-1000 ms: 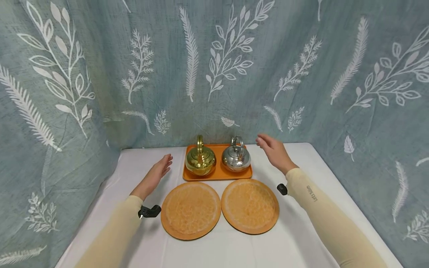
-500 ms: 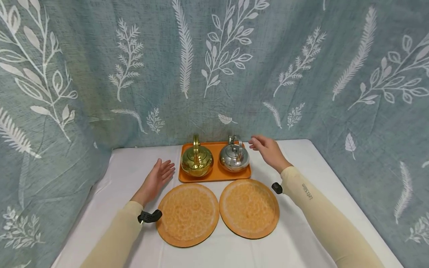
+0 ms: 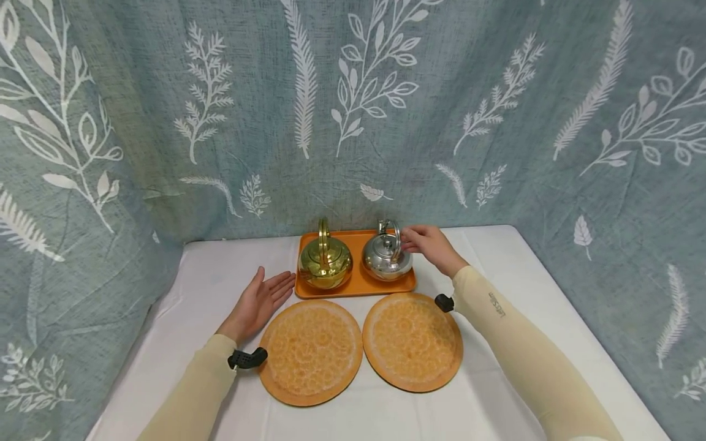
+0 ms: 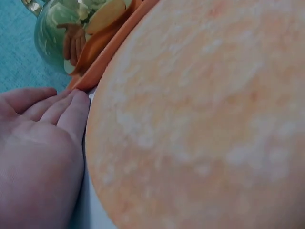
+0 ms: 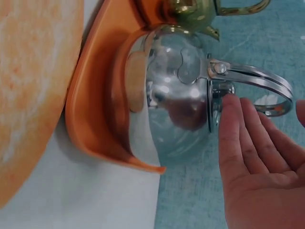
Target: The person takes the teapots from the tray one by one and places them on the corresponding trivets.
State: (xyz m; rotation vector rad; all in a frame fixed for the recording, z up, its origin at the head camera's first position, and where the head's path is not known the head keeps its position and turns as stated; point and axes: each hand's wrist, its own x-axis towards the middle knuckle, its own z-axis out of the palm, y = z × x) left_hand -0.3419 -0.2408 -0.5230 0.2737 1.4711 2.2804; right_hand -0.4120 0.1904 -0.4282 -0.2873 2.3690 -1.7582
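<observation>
A gold teapot and a silver teapot stand side by side on an orange tray. Both have upright arched handles. My left hand lies palm up with straight fingers, its fingertips right at the tray's left end, beside the gold pot. On the other side, my right hand reaches over the silver teapot with fingers extended and nothing gripped. In the right wrist view its fingertips overlap the lid knob, below the arched handle; the thumb is mostly out of frame.
Two round tan mats, a left one and a right one, lie in front of the tray on a white tablecloth. A blue-green leaf-patterned curtain rises behind the table and along both sides.
My right hand has moved left and in to the silver teapot's handle. My left hand has turned palm up and come closer to the tray. The head view has shifted slightly.
</observation>
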